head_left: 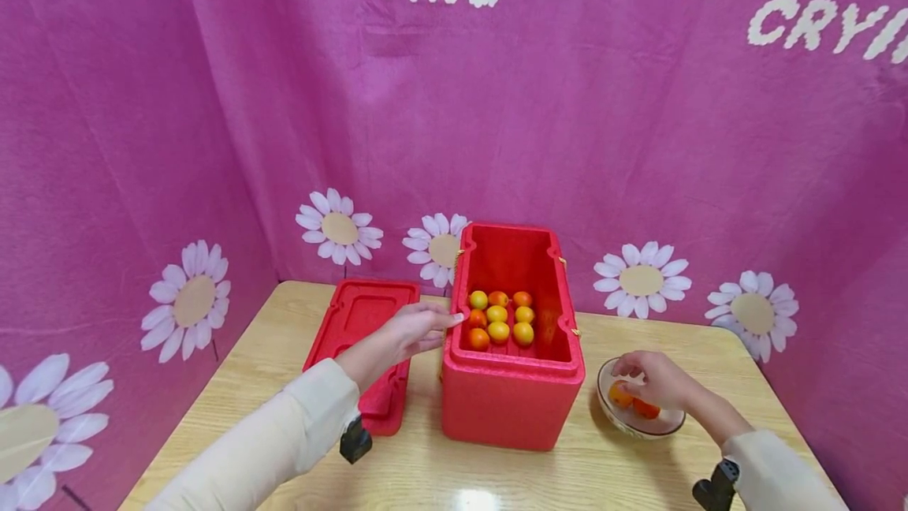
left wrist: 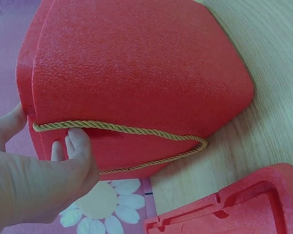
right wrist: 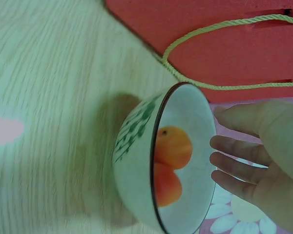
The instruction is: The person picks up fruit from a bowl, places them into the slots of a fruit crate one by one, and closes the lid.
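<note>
My left hand (head_left: 414,327) is at the left rim of a tall red foam box (head_left: 507,408). Its thumb reaches the rim, while loosely bent fingers lie against the outer side by a gold rope handle (left wrist: 136,129). Several small yellow and orange round fruits (head_left: 498,314) sit in rows on the box floor. To the right, my right hand (head_left: 656,379) hovers over a white bowl (right wrist: 132,180) with a dark rim and green pattern. Its fingers are extended and hold nothing. Inside the bowl lie two fruits, one orange (right wrist: 175,147) and one redder (right wrist: 167,185).
A red foam lid (head_left: 355,314) with a recessed panel lies left of the box. Everything stands on a pale wooden table (head_left: 397,471). Behind it hangs a purple cloth (head_left: 532,117) with white daisies and lettering.
</note>
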Tool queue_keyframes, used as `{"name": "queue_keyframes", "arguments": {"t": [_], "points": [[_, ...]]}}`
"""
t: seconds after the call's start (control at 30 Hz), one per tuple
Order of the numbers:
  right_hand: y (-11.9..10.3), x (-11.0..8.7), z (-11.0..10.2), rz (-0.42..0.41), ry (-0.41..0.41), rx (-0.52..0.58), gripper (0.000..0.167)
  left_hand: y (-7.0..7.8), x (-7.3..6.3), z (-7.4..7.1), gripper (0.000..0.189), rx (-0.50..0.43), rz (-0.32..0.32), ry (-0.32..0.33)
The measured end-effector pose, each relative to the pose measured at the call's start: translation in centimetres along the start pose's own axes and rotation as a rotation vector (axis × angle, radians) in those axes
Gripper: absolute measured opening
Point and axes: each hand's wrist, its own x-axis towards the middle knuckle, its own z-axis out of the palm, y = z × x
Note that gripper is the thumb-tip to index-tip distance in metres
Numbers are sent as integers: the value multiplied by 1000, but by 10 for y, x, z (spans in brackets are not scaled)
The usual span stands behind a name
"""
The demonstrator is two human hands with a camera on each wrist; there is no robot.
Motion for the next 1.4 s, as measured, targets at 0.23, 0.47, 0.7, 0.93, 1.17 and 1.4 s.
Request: {"name": "queue_keyframes", "arguments": {"t": [0.23,0.47,0.7,0.93,1.17,1.4], "points": [[7,-13,1,-27,-26,-41,14,2,-1,1,50,-5,-2,1],[13,-24,8,-78,-34,-16,17,3,-2,1,50,-12,-24,4],[22,-28,19,-142,-13,3,19,1,-1,3,48,-25,-15,7],[25,-30,23,-151,-31,51,22,0,-2,4,46,-30,3,8],[24,-32,21,-117,-65,96,22,0,-3,4,47,-23,-3,12],[23,-31,13,-71,-111,116,22,-1,-1,4,45,-28,13,11]]}}
